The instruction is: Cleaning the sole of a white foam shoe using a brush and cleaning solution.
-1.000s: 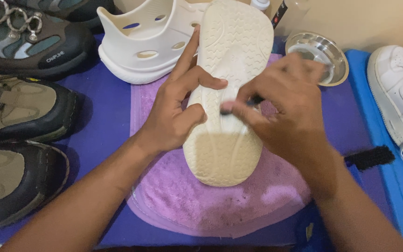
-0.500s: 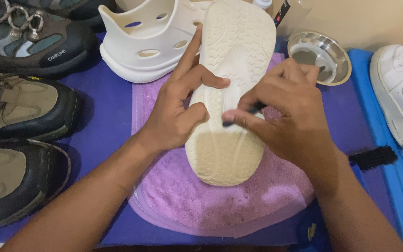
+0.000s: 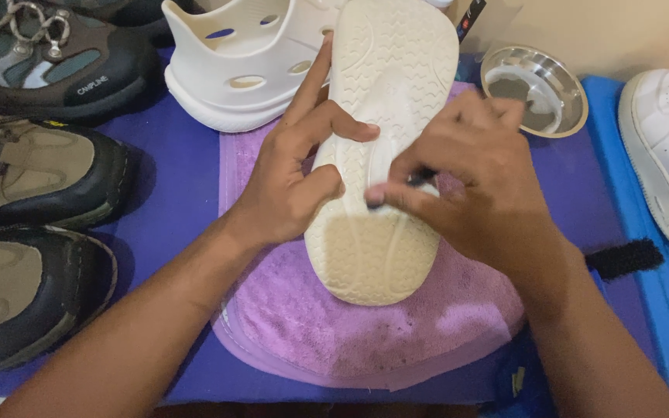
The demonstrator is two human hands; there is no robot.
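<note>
A cream clog (image 3: 385, 139) lies sole-up on a purple towel (image 3: 350, 333). My left hand (image 3: 296, 166) grips its left edge, thumb and index finger pressed on the sole. My right hand (image 3: 466, 178) rests on the sole's middle, fingers closed around a small dark tool (image 3: 420, 178), mostly hidden by the fingers. The lower part of the sole looks wet.
A second cream clog (image 3: 234, 62) stands upright behind. Dark hiking shoes (image 3: 32, 162) line the left side. A steel bowl (image 3: 536, 89) sits at the back right, a white sneaker (image 3: 667, 147) at the right edge, a black brush (image 3: 625, 258) beside my right forearm.
My right hand has slid slightly up and left across the sole with the tool. My left hand keeps the same hold.
</note>
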